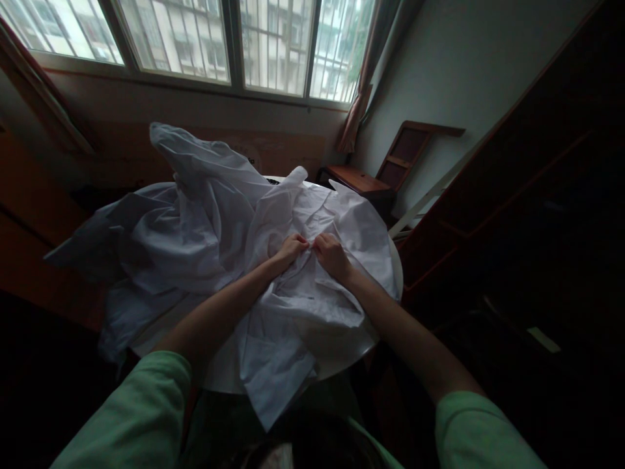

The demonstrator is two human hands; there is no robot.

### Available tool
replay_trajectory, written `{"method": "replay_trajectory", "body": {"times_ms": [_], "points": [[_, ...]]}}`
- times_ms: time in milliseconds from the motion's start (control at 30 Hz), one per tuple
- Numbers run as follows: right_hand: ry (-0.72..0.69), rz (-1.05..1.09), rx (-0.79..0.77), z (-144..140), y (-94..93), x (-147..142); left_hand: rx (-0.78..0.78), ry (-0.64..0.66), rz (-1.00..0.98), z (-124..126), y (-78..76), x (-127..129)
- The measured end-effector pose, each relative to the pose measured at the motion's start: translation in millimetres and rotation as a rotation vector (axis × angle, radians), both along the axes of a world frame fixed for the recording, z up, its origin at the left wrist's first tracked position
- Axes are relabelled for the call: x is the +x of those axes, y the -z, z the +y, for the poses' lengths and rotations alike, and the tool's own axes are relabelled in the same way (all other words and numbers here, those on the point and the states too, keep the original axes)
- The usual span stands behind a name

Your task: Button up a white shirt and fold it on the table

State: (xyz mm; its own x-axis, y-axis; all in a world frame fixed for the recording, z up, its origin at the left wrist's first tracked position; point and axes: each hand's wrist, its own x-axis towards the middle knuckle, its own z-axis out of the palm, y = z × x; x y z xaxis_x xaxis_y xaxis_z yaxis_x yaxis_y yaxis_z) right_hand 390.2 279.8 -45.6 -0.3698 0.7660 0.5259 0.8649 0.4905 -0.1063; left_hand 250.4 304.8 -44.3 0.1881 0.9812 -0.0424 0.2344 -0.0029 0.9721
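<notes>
A crumpled white garment [336,306], like a shirt or coat, lies spread over the round table in front of me. My left hand [291,247] pinches its cloth near the middle, fingers pressed together. Just to the right, my right hand [331,254] is closed on the same cloth, thumb and fingers together. The fingertips of both hands almost meet; whatever small part lies between them is too small to make out. More loose white cloth [195,221] is heaped on the left, and I cannot tell if it belongs to the same garment. One corner hangs over the near edge.
The white round table [336,355] shows its rim at the front and right. Beyond it are a wooden chair [361,177], a cardboard panel [288,146] under the barred window [273,45], and a curtain [359,111]. Dark wooden furniture [488,195] stands on the right.
</notes>
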Motion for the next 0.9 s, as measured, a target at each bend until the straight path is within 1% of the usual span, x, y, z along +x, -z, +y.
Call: {"method": "replay_trajectory", "body": {"times_ms": [100, 167, 267, 367, 433, 467, 500, 567, 667, 733, 833, 900], "points": [[-0.003, 0.023, 0.028, -2.0, 0.7, -1.2, -0.029, -0.022, 0.006, 4.3, 3.0, -0.2], [0.006, 0.091, 0.038, -3.1, -0.2, -1.0, -0.05, -0.037, 0.006, 7.1, 4.0, -1.3], [0.054, 0.293, 0.054, -2.3, -4.4, 1.5, -0.034, -0.07, 0.011, 7.6, 2.9, -2.4], [0.115, 0.575, 0.077, 1.6, -10.8, 8.2, 0.007, -0.109, 0.018, 3.2, -1.2, -2.6], [0.126, 0.708, 0.029, 5.3, -14.3, 14.6, 0.047, -0.114, 0.016, 0.4, -4.7, -2.6], [0.131, 0.736, -0.021, 7.2, -15.4, 17.7, 0.071, -0.11, 0.024, -0.1, -6.5, -2.6], [0.139, 0.732, -0.079, 8.9, -16.1, 20.6, 0.097, -0.101, 0.049, 0.2, -8.3, -2.8], [0.144, 0.651, -0.196, 11.6, -16.4, 24.2, 0.158, -0.059, 0.185, 2.4, -12.2, -3.8], [0.062, 0.458, -0.368, 12.8, -15.5, 23.8, 0.211, 0.023, 0.408, 5.9, -20.0, -6.3], [0.027, 0.364, -0.449, 11.7, -14.4, 20.8, 0.249, 0.042, 0.554, 5.3, -26.8, -7.8], [0.121, 0.271, -0.454, 8.0, -11.8, 16.5, 0.345, 0.039, 0.831, 0.5, -35.8, -8.1], [0.197, 0.212, -0.441, 5.5, -10.3, 15.3, 0.382, 0.072, 0.955, -3.1, -38.6, -7.3]]}}
